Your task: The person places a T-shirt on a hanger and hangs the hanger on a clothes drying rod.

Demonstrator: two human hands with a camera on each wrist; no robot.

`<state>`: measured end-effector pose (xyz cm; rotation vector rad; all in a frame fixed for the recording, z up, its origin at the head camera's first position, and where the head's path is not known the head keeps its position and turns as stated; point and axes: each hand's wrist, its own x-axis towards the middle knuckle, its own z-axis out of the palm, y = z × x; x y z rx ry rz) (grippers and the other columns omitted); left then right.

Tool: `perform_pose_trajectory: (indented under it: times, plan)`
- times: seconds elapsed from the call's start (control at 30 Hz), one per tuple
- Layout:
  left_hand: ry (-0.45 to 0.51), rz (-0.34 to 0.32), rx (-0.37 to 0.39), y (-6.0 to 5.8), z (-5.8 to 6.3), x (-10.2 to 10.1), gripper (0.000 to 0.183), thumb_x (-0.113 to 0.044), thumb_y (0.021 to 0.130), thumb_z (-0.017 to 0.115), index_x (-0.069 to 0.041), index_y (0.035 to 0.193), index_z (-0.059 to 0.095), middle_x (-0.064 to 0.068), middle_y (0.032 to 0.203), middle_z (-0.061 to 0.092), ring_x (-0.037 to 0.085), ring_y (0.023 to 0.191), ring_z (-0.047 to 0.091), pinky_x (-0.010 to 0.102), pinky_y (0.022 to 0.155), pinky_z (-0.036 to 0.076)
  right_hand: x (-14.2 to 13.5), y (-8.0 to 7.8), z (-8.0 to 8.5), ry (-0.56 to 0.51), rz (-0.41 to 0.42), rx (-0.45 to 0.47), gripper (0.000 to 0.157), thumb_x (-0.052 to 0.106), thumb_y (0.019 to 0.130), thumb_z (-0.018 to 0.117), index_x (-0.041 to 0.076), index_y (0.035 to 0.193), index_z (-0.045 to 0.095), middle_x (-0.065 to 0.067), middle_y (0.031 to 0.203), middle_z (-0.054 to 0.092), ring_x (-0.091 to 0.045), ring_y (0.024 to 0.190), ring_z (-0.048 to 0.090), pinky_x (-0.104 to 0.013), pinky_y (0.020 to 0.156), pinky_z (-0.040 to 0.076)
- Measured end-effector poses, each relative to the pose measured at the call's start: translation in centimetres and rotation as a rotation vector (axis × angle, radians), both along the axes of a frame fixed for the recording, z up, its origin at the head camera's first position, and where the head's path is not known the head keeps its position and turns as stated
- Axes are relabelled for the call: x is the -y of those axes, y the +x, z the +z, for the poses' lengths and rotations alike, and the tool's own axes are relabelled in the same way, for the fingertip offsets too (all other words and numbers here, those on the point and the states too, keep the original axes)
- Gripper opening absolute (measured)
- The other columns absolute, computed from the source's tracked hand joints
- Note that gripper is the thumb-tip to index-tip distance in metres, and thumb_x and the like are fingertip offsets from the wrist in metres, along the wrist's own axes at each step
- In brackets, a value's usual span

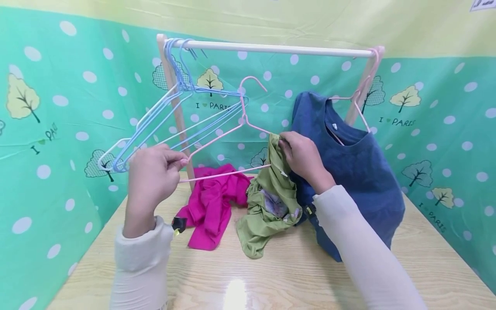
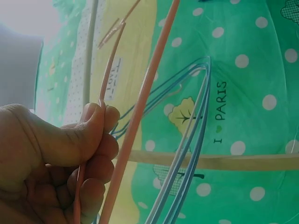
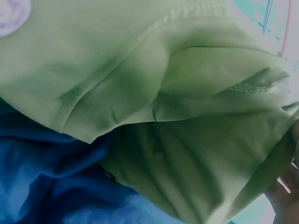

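A cluster of thin blue and white hangers (image 1: 182, 86) hangs at the left end of the pale wooden clothes rack with a white bar (image 1: 271, 48), crowding in behind the work. Low by the rack's left side, a crumpled magenta cloth garment (image 1: 213, 198) lies on the light wood-grain table (image 1: 209, 275); next comes a rumpled olive-green garment with a purple print (image 1: 267, 206), partly lifted, below the bar. At the rack's right end hangs a big navy-blue top (image 1: 348, 172), close behind the person's right hand (image 1: 304, 157). I see the slim pink hanger (image 1: 243, 118) held in front of the rack, below its bar, long axis left to right and rising slightly rightward, hook up, its tip curling right. The left hand (image 1: 155, 170) pinches its left end between thumb and fingers; the right hand's fingers clamp the green cloth at its right end.
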<state>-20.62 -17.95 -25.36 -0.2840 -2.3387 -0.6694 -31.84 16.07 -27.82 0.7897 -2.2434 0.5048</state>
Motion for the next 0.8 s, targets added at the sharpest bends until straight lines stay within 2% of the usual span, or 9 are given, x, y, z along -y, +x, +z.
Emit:
perform_pose_trajectory:
  times: [0.27, 0.47, 0.63, 0.8]
  plan:
    - [-0.043, -0.001, 0.024, -0.2, -0.1, -1.2, 0.01, -0.003, 0.089, 0.075, -0.007, 0.092, 0.084, 0.006, 0.079, 0.07, 0.025, 0.064, 0.059, 0.037, 0.058, 0.039, 1.4, 0.2, 0.0, -0.061, 0.018, -0.085, 0.014, 0.006, 0.103, 0.06, -0.002, 0.11, 0.07, -0.018, 0.1, 0.072, -0.033, 0.085, 0.07, -0.049, 0.074, 0.056]
    - [-0.054, 0.014, 0.021, -0.4, -0.1, -1.8, 0.011, -0.003, 0.089, 0.075, -0.008, 0.091, 0.084, 0.005, 0.078, 0.07, 0.027, 0.064, 0.061, 0.04, 0.059, 0.041, 3.0, 0.7, 0.7, -0.11, 0.038, -0.109, 0.014, 0.005, 0.103, 0.059, 0.0, 0.108, 0.072, -0.016, 0.1, 0.073, -0.032, 0.083, 0.07, -0.048, 0.074, 0.056]
    - [-0.052, 0.01, 0.019, -0.4, -0.2, -1.8, 0.01, -0.003, 0.089, 0.075, -0.007, 0.093, 0.084, 0.007, 0.08, 0.07, 0.029, 0.067, 0.063, 0.042, 0.061, 0.044, 4.5, 0.9, 1.3, -0.149, 0.096, -0.142, 0.014, 0.005, 0.103, 0.058, -0.001, 0.106, 0.071, -0.016, 0.099, 0.073, -0.03, 0.082, 0.069, -0.045, 0.073, 0.056]
    - [-0.04, 0.011, 0.022, -0.5, -0.3, -1.6, 0.009, -0.003, 0.089, 0.076, -0.004, 0.096, 0.083, 0.01, 0.082, 0.07, 0.03, 0.069, 0.063, 0.042, 0.06, 0.047, 5.0, 0.9, 1.4, -0.146, 0.123, -0.149, 0.014, 0.003, 0.104, 0.057, -0.001, 0.105, 0.07, -0.016, 0.097, 0.072, -0.029, 0.081, 0.068, -0.043, 0.071, 0.055]
